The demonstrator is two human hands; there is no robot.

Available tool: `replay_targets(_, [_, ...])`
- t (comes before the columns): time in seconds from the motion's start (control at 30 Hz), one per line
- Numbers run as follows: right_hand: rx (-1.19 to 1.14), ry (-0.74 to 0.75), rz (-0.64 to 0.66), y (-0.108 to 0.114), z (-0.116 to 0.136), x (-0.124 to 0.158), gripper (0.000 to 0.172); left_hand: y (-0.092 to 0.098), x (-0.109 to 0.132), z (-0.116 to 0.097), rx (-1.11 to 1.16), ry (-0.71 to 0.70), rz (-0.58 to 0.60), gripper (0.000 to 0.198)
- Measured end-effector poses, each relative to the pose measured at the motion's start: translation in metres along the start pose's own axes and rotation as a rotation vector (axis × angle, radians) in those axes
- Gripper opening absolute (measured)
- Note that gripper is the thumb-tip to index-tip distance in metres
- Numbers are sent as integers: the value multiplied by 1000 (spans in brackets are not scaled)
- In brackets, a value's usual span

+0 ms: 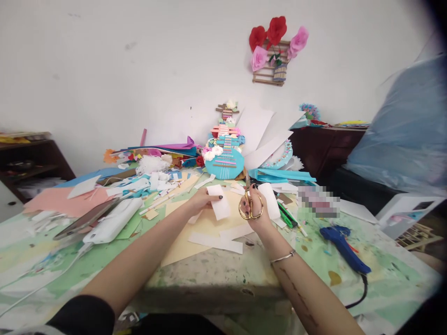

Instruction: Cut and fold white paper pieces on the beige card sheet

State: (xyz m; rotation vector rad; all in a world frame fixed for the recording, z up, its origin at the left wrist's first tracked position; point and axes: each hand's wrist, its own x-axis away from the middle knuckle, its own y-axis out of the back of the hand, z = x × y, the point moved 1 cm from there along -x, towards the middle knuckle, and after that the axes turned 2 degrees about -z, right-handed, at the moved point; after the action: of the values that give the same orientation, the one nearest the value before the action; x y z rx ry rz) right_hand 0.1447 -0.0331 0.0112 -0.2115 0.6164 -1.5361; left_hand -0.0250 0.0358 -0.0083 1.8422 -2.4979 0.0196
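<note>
My left hand (203, 200) is closed on a small white piece of paper (218, 210), pinched between thumb and fingers above the table. In my right hand (257, 211) is a pair of scissors (245, 211) with gold loop handles, their blades pointing away from me. Just right of that hand sits a white roll (270, 197); whether the hand touches it I cannot tell. Below both hands, white paper strips (214, 242) lie on a cream sheet (181, 249). Straight ahead stands a blue paper instrument model (224, 166) with white flowers.
A blue glue gun (345, 249) with a black cord lies at the right. Green cutters (287, 215) are near the white roll. On the left are a white power bank-like block (111, 221) with a cable, a tablet-like slab (85, 218) and pink paper (66, 202).
</note>
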Motion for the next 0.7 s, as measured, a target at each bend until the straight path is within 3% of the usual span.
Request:
replay_targets(0.17, [58,-6,-24,4,-4,-3,40,-8,-48,-1,-193,-18,-80,43])
replay_targets(0.3, [70,-4,-16,6,-5,-3,40,8,-65,-9,-361,-47,-222,45])
replay_targets(0.4, [56,-12,2,6,-4,-2,40,34,-56,-18,-503,-45,-326,39])
replay_targets(0.53, [42,-8,41,2,-4,-1,38,64,-29,-22,-685,96,-379,37])
replay_targets(0.7, [65,-26,69,1,-8,0,39,69,-6,-15,-795,186,-340,37])
